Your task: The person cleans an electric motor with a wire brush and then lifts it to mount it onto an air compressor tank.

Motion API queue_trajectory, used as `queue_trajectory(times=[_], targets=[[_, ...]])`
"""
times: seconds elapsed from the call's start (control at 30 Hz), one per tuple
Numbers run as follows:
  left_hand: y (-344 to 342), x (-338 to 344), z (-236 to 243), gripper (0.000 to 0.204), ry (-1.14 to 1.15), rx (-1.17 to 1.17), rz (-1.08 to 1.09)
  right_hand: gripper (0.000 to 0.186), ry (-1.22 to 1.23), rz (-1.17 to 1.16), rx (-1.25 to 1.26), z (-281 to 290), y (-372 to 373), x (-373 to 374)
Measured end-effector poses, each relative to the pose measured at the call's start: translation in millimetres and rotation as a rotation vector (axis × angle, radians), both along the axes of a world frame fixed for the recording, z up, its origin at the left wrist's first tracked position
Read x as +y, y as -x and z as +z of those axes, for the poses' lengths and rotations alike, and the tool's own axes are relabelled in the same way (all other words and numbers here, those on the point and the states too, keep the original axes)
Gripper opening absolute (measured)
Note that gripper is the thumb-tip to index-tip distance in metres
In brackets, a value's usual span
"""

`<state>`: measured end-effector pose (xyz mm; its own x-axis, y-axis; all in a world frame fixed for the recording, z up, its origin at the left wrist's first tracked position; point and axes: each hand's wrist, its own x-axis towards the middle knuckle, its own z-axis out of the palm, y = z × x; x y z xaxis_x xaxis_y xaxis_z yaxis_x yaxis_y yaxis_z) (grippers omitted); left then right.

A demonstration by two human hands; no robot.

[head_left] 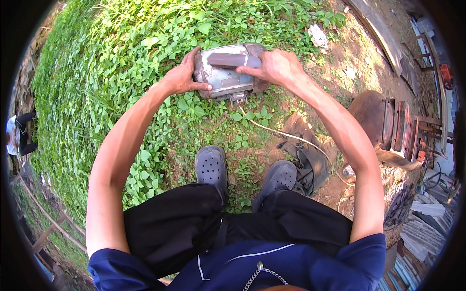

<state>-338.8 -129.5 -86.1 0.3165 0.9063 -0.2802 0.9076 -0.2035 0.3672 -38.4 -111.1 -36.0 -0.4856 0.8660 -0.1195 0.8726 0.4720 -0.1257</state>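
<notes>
A worn, boxy metal machine [221, 80], grey and rust-brown with flaking paint, sits at the edge of the weeds in front of my feet. A dark bar like a handle [228, 60] runs along its top. My left hand [183, 77] clasps its left end, thumb along the near lower edge and fingers round the far side. Over the right end of the bar lies my right hand [276, 68], its thumb pointing left and its other fingers partly hidden. From fittings on the machine's near side, a pale cable [272, 129] trails right across the ground.
Between my right shoe [280, 177] and right arm lies a crumpled dark cloth [306, 155]. A rusty rounded metal body [369, 116] stands at right, near stacked scrap sheets [427, 225]. White litter [318, 37] and a plank [378, 29] lie farther off. Another person [18, 133] is at far left.
</notes>
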Motion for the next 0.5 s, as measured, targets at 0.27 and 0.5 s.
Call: queue_trajectory(times=[0.27, 0.5], targets=[[55.5, 24.3, -26.8, 0.101, 0.478, -0.039, 0.702, 0.069, 0.403, -0.627, 0.362, -46.5, -60.3, 47.9], [12.8, 3.8, -43.4, 0.070, 0.663, -0.508, 0.960, 0.059, 0.534, -0.757, 0.925, -83.1, -36.5, 34.5]])
